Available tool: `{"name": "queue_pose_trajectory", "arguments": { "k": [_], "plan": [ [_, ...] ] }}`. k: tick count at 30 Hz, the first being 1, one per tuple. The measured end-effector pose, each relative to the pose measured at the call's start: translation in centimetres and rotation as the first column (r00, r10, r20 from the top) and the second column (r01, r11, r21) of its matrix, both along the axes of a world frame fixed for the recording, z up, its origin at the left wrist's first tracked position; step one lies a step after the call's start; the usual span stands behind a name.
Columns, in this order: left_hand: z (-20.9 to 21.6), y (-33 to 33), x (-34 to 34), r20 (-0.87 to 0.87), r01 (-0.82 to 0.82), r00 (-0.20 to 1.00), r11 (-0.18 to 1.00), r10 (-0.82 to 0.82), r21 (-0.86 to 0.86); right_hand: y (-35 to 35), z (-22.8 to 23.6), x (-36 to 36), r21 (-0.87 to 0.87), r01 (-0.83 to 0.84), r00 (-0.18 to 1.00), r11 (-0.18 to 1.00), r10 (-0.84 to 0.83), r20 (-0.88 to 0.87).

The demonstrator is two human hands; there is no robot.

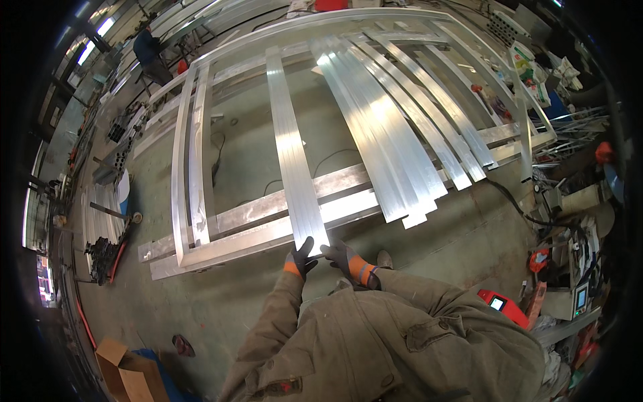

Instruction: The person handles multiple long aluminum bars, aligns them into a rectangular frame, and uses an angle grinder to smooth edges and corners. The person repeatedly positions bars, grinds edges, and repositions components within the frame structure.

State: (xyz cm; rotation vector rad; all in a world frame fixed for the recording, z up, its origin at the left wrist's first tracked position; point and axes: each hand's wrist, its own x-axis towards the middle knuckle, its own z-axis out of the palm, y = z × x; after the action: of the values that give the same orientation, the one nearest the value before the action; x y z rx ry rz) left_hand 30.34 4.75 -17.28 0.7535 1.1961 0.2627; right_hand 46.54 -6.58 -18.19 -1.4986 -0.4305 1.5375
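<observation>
A long, shiny metal plank (292, 161) with grooves along its length lies across a large metal frame (258, 236). Its near end reaches over the frame's front bars toward my body. At that end's left edge, my left hand (301, 260), in a dark glove with an orange cuff, is closed on the plank with the thumb on top. My right hand (345, 260), gloved alike, pinches the right corner; its fingers underneath are hidden. To the right, several similar planks (378, 127) lie side by side across the frame, with narrower metal strips (429, 110) beyond them.
A person (146, 50) stands at the far left. Cables (218, 157) lie on the floor inside the frame. Metal lengths (100, 214) are piled at left, an open cardboard box (130, 372) at lower left. A red device with a screen (504, 308) and clutter stand at right.
</observation>
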Motion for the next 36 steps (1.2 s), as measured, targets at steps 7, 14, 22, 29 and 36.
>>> {"name": "queue_pose_trajectory", "arguments": {
  "k": [7, 14, 22, 29, 36],
  "plan": [
    [-1.0, 0.2, 0.1, 0.015, -0.033, 0.999, 0.999, 0.033, 0.006, -0.4, -1.6, -1.0, 0.114, 0.099, 0.994, 0.989, -0.105, 0.040],
    [-1.6, 0.3, 0.0, 0.024, -0.046, 0.999, 0.999, 0.046, 0.017, -1.1, -4.3, -1.0, 0.231, 0.188, 0.982, 0.955, -0.185, -0.034],
    [-2.2, 0.6, -0.6, 0.037, -0.062, 0.997, 0.998, 0.063, -0.020, -1.8, -9.1, -0.8, 0.456, 0.121, 0.903, 0.882, -0.289, 0.318],
    [-2.0, 0.5, 0.2, -0.034, -0.032, 0.999, 0.999, 0.032, 0.010, -1.7, -8.6, 0.6, 0.597, -0.131, 0.848, 0.791, -0.222, 0.481],
    [2.6, -2.3, 0.9, -0.365, 0.349, 0.922, 0.127, 0.128, 0.928, -2.8, -4.1, 2.6, 0.209, -0.506, 0.192, 0.837, -0.127, 0.973]
  ]
}}
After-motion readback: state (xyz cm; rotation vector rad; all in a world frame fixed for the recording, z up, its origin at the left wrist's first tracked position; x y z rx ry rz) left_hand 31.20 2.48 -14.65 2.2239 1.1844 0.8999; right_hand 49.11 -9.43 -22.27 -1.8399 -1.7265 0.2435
